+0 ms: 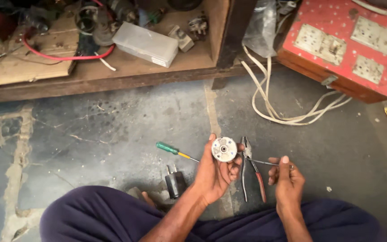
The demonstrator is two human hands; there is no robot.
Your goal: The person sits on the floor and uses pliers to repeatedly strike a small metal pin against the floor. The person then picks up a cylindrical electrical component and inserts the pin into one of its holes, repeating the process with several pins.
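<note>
Nearest to you are your knees in dark blue trousers [90, 215], folded as you sit on the concrete floor [113, 125].

Just above the knees, your left hand [213, 172] holds a small round motor [224, 149]. The fingers [237, 162] are closed around its body, and its flat metal face is turned up toward you, probably so you can see the middle of it. The wrist is bent back and the palm faces up.

To the right of the motor, your right hand [285, 177] pinches a thin metal rod [265, 162] between thumb and closed fingers; its tip points at the side of the motor. Under the rod, just right of the motor, pliers with red handles [251, 172] lie on the floor. To the left of the motor lies a green screwdriver [175, 151], and below it a black plug [174, 181]. Far above and right of the motor stands a red socket board [341, 45] with white cables [283, 107].
</note>
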